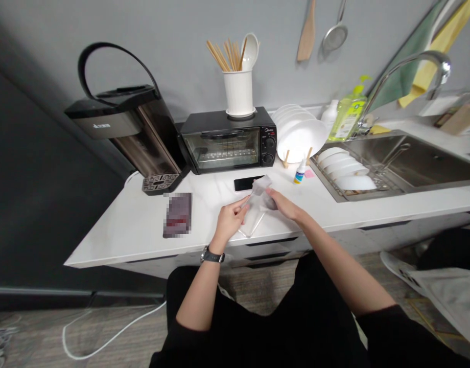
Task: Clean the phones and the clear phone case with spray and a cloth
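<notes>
Both hands meet over the white countertop (135,225) just in front of me. My left hand (230,219), with a watch on its wrist, pinches the near side of a clear plastic wrapper or film (257,207). My right hand (281,203) grips the same clear piece from the right, fingers closed on it. What the wrapper holds, if anything, I cannot make out. A black phone (245,183) lies flat on the counter just behind my hands.
A dark blurred card or box (177,214) lies to the left. Behind stand a black toaster oven (227,140), a utensil holder (238,89), a water dispenser (123,128), stacked white plates (300,135), a small bottle (299,173) and a sink (403,163) with bowls.
</notes>
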`<act>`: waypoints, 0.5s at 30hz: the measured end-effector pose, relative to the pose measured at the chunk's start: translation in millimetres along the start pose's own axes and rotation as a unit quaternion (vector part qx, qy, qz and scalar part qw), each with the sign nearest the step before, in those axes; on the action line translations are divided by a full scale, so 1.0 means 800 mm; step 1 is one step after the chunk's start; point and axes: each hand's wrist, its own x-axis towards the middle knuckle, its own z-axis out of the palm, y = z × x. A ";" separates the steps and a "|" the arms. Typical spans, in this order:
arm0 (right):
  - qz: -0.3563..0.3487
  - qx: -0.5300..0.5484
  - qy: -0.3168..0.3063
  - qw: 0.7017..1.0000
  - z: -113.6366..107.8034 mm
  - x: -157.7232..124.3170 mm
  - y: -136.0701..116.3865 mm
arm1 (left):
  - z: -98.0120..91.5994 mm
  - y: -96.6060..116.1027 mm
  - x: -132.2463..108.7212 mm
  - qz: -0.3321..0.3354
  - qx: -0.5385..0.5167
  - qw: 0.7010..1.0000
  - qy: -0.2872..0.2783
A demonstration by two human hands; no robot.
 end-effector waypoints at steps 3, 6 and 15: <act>-0.010 -0.031 -0.074 0.997 0.010 -0.004 0.000 | -0.001 0.003 -0.002 0.005 -0.004 1.000 -0.002; 0.000 -0.060 -0.033 0.998 0.017 -0.005 0.005 | -0.002 0.003 -0.004 0.005 -0.003 1.000 -0.008; -0.016 -0.119 0.017 0.993 0.017 -0.016 -0.004 | -0.001 -0.004 -0.003 0.004 -0.013 0.999 -0.038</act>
